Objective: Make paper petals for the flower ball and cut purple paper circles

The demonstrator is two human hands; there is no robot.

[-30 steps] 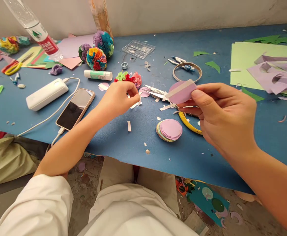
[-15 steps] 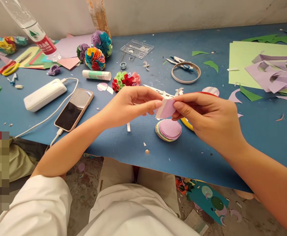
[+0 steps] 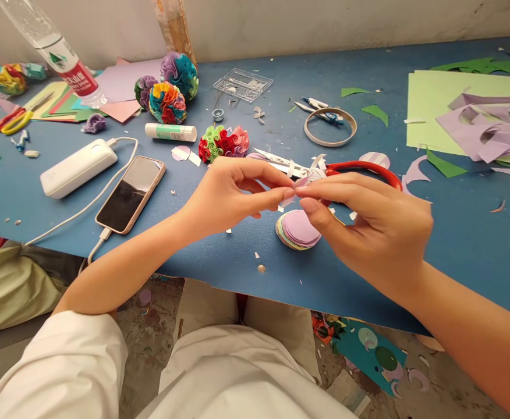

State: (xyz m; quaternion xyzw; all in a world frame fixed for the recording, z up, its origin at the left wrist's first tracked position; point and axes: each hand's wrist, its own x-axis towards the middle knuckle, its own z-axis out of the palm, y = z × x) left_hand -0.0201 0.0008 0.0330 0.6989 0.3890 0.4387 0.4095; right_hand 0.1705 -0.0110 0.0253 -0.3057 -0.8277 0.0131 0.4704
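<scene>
A small piece of light purple paper [image 3: 303,183], mostly covered by fingers, is held above the table. My left hand [image 3: 233,189] pinches its left side between thumb and fingertips. At the other side, my right hand [image 3: 372,227] has its index fingertip on the paper, the thumb slightly lower, the remaining fingers curled. Just below the hands sits a stack of round paper pieces [image 3: 298,228], purple on top with yellow and green edges beneath. Behind the hands lie scissors [image 3: 371,165] with red and yellow handles, their blades pointing left, with white strips across them.
Left stand a phone [image 3: 130,195] on a cable, a white power bank [image 3: 79,169] and a glue stick [image 3: 170,132]. Curled paper balls [image 3: 167,103] and a water bottle [image 3: 78,78] are further back. Right are a tape ring [image 3: 330,141], compasses [image 3: 320,109] and purple scraps [image 3: 486,131].
The purple paper, seen broad side on before, has turned and now shows only narrow parts between my fingertips. My right hand has shifted slightly left and down, uncovering the red scissor handle.
</scene>
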